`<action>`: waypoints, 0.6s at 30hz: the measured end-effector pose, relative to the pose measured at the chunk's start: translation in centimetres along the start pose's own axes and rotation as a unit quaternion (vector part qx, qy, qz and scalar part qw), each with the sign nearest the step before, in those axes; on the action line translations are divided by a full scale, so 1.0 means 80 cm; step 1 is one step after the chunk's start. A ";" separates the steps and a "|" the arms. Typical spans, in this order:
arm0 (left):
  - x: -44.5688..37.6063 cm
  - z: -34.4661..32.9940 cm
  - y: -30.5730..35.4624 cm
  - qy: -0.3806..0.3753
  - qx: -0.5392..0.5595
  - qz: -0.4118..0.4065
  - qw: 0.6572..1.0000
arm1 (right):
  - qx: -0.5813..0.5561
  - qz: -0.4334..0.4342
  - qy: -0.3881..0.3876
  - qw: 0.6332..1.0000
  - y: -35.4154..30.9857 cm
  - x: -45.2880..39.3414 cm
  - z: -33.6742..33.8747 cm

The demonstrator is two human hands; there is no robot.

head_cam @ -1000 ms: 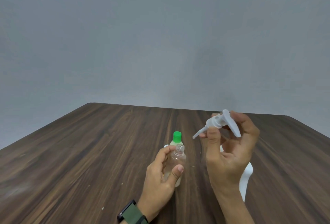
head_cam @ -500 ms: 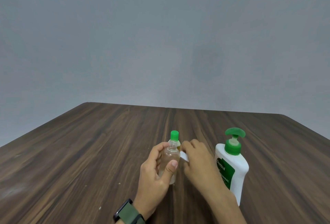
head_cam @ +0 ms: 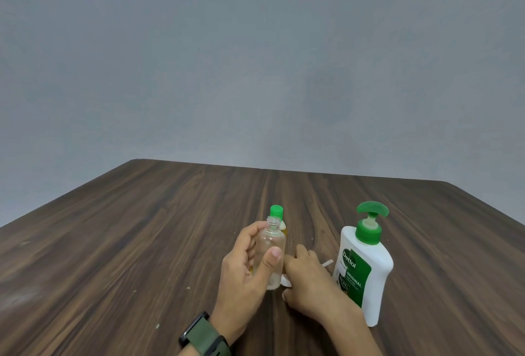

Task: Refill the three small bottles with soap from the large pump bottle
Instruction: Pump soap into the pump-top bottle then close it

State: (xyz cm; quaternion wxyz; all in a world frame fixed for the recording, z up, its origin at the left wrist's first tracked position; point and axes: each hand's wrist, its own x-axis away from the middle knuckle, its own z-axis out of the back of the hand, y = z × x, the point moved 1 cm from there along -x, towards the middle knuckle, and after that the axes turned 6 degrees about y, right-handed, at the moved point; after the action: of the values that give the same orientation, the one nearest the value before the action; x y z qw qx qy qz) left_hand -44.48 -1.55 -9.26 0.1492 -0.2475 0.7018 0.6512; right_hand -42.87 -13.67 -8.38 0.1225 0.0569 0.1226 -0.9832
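A second ago the right hand (head_cam: 309,279) was up in the air with a white spray top pinched in its fingers. Now it has come down flat on the table (head_cam: 142,242), just at three o'clock of the clear bottle (head_cam: 271,253), with bits of that white spray top (head_cam: 326,264) poking out from under it. Whether its fingers still pinch the top or merely rest over it, I cannot tell.

The left hand (head_cam: 244,267) holds the clear bottle upright just off the wood, thumb across the front and fingers curled round the back. Its neck is bare and it looks empty.

Behind it, at twelve o'clock, a second small bottle with a green cap (head_cam: 276,211) stands almost hidden. The large pump bottle (head_cam: 363,264) stands at three o'clock, just beyond the right hand. I see no third small bottle.

To my mind the uncapping is done, and the open bottle is ready to go under the pump spout.
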 end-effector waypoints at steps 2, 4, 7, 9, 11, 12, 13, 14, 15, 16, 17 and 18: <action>0.000 0.001 -0.001 0.003 0.004 -0.001 1.000 | 0.001 0.007 -0.005 1.000 -0.001 0.002 0.001; 0.001 0.002 0.000 0.003 0.010 0.000 1.000 | 0.002 0.016 -0.015 1.000 -0.003 0.003 0.002; 0.001 0.002 0.001 0.002 0.015 -0.005 1.000 | 0.004 0.030 -0.022 0.999 -0.006 0.008 0.008; 0.001 0.002 0.002 0.006 0.023 -0.010 1.000 | 0.003 0.033 0.012 0.999 -0.008 0.014 0.018; 0.001 0.002 0.002 0.012 0.028 -0.014 0.999 | 0.015 0.040 0.057 0.997 -0.012 0.024 0.032; 0.001 0.002 0.002 0.016 0.030 -0.015 0.999 | 0.025 0.045 0.070 0.996 -0.015 0.030 0.041; 0.001 0.002 0.002 0.017 0.030 -0.017 0.999 | 0.035 0.052 0.079 0.995 -0.019 0.037 0.051; 0.001 0.001 0.003 0.018 0.029 -0.021 0.999 | 0.044 0.063 0.092 0.993 -0.022 0.043 0.061; 0.001 0.001 0.003 0.015 0.027 -0.024 0.999 | 0.047 0.075 0.116 0.989 -0.024 0.049 0.073; 0.001 0.000 0.003 0.009 0.025 -0.025 0.999 | 0.043 0.086 0.145 0.985 -0.025 0.053 0.084; 0.002 -0.001 0.004 0.001 0.026 -0.024 0.999 | 0.032 0.097 0.178 0.979 -0.026 0.058 0.096; 0.003 -0.002 0.004 -0.006 0.028 -0.022 0.999 | 0.019 0.114 0.218 0.969 -0.025 0.061 0.107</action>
State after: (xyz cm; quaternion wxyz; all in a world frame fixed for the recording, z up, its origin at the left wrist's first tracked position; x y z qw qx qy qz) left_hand -44.86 -1.76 -9.08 0.1742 -0.2547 0.7136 0.6290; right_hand -48.80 -15.08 -0.35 0.2029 0.2856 0.1206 -0.9288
